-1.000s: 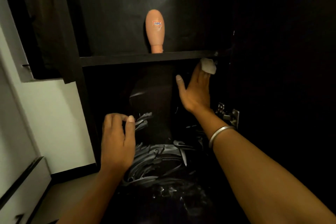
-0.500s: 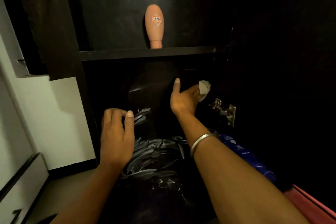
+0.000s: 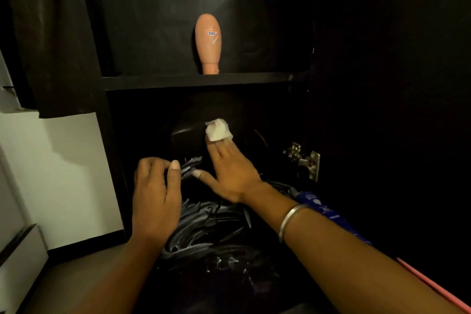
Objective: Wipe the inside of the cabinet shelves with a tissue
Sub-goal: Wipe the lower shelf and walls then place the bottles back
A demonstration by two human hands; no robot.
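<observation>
Tissue [image 3: 218, 130], white and crumpled, is sitting at the fingertips of the right hand [image 3: 230, 173] deep in the lower compartment of the dark cabinet [image 3: 382, 84], below the shelf [image 3: 204, 81]. That right hand is reaching in palm down, fingers stretched forward and thumb splayed out to the side; whether the fingertips are pinching the wad or just pressing on it, I cannot tell. A metal bangle [image 3: 290, 220] is circling the right wrist. The left hand [image 3: 155, 199] is hovering just beside it, fingers curled downward with the thumb raised, over a glossy black bag [image 3: 204, 232] that is filling the cabinet floor; contact is unclear. Up on the shelf, a peach-coloured bottle [image 3: 208, 43] with a small label is standing neck down. A metal hinge [image 3: 304, 160] is glinting on the right wall, with a blue tube [image 3: 323, 209] lying just below it.
</observation>
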